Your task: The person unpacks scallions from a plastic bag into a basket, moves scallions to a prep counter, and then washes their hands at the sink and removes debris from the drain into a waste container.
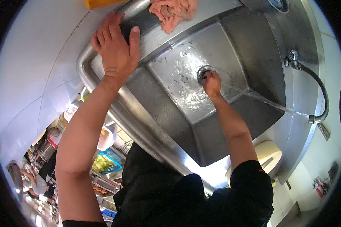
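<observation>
My right hand (213,85) reaches down into the stainless steel sink (254,45), its fingers curled at the round metal sink strainer (204,69) over the drain. The fingertips are partly hidden there. Small green scraps (183,77) lie scattered on the wet sink floor around it. On the left, my left hand (118,49) rests with fingers spread on the sink's rim and holds nothing. A crumpled pink cloth (174,12) lies on the far ledge, to the right of that hand.
Water (267,101) runs from the curved faucet (324,100) at right into the basin. A round pale yellow object (269,153) sits beside my right arm. Lower left, a blue basket (115,165) holds leafy greens, and a person (39,185) is farther off.
</observation>
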`<state>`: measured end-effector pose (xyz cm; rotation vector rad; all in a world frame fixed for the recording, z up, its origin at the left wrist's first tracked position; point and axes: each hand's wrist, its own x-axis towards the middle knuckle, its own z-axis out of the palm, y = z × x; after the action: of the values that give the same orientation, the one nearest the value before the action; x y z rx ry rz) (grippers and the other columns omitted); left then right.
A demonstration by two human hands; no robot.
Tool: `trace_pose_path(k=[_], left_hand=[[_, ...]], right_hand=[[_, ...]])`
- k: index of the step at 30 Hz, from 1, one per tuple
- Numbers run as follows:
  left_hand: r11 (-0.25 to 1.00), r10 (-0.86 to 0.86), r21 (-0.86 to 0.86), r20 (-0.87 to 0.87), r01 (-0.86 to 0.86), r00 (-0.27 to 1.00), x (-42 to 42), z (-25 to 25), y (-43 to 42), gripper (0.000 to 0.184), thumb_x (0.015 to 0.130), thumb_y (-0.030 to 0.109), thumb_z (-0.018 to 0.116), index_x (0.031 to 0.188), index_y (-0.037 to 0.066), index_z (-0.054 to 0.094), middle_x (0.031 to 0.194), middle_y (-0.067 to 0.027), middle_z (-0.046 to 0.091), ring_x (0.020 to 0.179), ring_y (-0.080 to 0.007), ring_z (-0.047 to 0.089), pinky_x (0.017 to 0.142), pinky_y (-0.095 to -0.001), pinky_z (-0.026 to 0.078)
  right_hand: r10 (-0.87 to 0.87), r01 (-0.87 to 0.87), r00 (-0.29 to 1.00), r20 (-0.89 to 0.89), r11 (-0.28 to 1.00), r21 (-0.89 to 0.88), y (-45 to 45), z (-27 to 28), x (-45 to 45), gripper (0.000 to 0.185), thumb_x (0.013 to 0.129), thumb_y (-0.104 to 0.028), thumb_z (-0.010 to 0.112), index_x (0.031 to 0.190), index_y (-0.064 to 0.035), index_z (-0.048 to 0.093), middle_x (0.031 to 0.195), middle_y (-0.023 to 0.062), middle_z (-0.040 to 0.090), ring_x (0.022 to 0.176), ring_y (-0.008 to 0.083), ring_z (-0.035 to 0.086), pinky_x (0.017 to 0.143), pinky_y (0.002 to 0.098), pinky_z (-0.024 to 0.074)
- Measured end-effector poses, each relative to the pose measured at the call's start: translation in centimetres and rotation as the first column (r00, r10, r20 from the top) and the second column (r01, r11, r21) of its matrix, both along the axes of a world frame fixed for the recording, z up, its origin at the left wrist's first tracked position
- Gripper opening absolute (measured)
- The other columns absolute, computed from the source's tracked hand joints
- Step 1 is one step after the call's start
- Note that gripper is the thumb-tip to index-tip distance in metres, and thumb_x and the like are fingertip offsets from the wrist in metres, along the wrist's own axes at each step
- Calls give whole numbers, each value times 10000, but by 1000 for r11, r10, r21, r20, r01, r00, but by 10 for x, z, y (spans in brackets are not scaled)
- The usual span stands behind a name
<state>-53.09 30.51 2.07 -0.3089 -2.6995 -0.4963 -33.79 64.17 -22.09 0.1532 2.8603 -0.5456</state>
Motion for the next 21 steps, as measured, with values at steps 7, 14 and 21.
trace_pose_path(k=[7,14,21], left_hand=[[999,-34,-39,-72,31,997,-3,3,2,575,1026,447,537,1448,60,478,1485,-138,501,1412,-321,408,1183,-506,175],[999,-44,-13,-5,44,999,-3,-1,-3,576,1018,454,530,1442,68,472,1513,-163,453,1452,-319,356,1181,-549,140],[999,-37,6,-42,37,998,-3,1,0,578,1022,466,514,1439,68,476,1519,-162,448,1454,-324,352,1186,-558,136]], right_hand=[[287,-285,958,-1,952,-111,-100,20,-13,635,804,-440,826,1321,-114,655,1444,198,527,1367,417,460,1147,549,374],[621,-613,781,67,783,-107,-50,-38,40,291,926,-188,606,1199,-110,670,1301,108,577,1223,331,522,1055,476,429],[375,-378,925,54,923,77,50,7,15,334,900,-160,660,1219,-60,675,1354,134,587,1250,339,553,1090,485,426]])
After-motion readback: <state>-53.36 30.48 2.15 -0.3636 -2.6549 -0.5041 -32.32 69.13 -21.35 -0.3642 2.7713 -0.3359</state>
